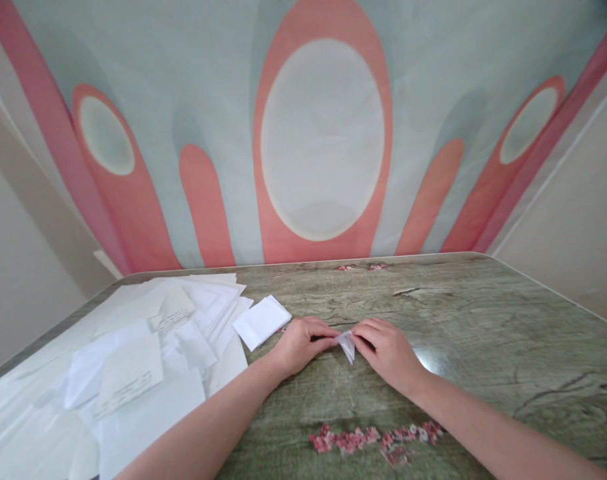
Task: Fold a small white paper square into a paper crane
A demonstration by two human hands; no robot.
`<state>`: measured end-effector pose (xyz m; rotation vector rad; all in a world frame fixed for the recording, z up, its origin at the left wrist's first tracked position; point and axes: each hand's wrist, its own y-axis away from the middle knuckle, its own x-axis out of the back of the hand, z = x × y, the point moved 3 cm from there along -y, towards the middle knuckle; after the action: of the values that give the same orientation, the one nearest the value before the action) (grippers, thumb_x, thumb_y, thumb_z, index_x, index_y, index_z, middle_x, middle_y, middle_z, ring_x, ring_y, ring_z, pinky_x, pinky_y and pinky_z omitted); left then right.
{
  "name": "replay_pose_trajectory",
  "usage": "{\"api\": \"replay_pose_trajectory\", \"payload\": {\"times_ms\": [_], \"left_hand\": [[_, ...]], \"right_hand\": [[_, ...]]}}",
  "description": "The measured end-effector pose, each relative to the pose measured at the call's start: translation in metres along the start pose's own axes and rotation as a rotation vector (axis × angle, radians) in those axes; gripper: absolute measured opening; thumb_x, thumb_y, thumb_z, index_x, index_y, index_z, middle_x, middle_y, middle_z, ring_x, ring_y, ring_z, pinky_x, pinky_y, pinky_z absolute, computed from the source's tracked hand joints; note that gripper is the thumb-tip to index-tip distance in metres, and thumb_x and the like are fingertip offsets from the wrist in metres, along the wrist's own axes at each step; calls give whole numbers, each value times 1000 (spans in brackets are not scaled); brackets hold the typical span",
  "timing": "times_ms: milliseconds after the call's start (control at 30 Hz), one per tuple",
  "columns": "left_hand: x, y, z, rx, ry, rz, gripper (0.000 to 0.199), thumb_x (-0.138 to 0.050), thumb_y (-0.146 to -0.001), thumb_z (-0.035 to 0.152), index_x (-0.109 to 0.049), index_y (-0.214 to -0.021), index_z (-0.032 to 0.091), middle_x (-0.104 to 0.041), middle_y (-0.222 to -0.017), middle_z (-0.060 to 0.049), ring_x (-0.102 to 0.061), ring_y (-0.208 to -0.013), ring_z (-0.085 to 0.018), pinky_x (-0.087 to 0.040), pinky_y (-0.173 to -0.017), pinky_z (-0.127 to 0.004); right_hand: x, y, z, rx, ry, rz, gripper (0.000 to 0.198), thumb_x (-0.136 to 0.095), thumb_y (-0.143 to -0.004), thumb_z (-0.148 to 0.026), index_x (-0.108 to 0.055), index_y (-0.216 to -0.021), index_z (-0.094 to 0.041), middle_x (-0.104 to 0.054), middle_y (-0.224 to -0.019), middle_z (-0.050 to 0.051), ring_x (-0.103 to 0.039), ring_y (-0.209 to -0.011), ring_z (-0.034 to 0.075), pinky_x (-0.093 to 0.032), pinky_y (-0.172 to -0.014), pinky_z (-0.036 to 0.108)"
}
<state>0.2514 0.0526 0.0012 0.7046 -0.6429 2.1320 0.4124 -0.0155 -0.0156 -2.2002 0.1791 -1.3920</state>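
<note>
– while a patterned backdrop (pixel 323 147) fills the far side, what do we find in front of it?

– a wood-grained bench (pixel 483 347), and on its left part a spread pile of white papers (pixel 133 367), some with lines too small for us to read.

– and our hands?

– our left hand (pixel 303 343) and right hand (pixel 386 347) come close together over the middle of the bench, each narrowed to a pinch. between the pile and the left hand lies a white paper rectangle (pixel 262 323).

– which leaves the smallest thing.

– the small folded paper (pixel 346 343), held between both hands, its tip pointing toward us. we judge the step in hand to be shaping a fold.

– what does the next move call for?

– light fingertips and an even grip, we think; paper this thin could crease askew.
</note>
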Motion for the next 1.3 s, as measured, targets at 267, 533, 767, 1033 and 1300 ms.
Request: {"api": "replay_pose_trajectory", "payload": {"times_ms": [267, 533, 767, 1033, 1300], "left_hand": [[-5, -2, 1, 134, -207, 170, 18, -58, -77, 33, -70, -80, 21, -68, -76, 0, -59, -72, -14, -43, -67, -22], [-11, -1, 11, 139, -456, 233, 10, -56, -75, 24, -66, -72, 22, -66, -74, 0, -58, -72, -16, -38, -65, -24], [-14, 0, 15, 144, -646, 259, 11, -56, -73, 26, -56, -64, 19, -61, -66, -1, -54, -63, -16, -30, -57, -26], [-16, 1, 14, 123, -451, 249, 10, -53, -76, 25, -53, -68, 19, -58, -69, 1, -52, -62, -12, -33, -56, -23], [-9, -4, 3, 65, -279, 198, 7, -54, -75, 17, -59, -71, 18, -61, -73, -1, -55, -73, -15, -41, -70, -25]], "right_hand": [[-1, -1, -3, 9, 31, -7, 13, -51, -86, -19, -62, -80, -19, -61, -74, 3, -56, -74, 17, -43, -70, 30], [-2, -1, -7, 13, 72, -35, 11, -52, -85, -18, -61, -79, -19, -60, -75, 3, -54, -74, 18, -41, -70, 30], [-5, -1, -7, 34, 154, -38, 10, -55, -83, -17, -58, -73, -18, -59, -73, 3, -52, -74, 18, -39, -69, 31], [-3, -2, -8, 7, 158, -30, 13, -51, -85, -18, -56, -72, -18, -58, -71, 2, -52, -72, 18, -38, -69, 30], [-2, -2, -6, -16, 136, -29, 14, -49, -87, -18, -56, -76, -18, -59, -74, 3, -53, -74, 18, -40, -70, 30]]}}
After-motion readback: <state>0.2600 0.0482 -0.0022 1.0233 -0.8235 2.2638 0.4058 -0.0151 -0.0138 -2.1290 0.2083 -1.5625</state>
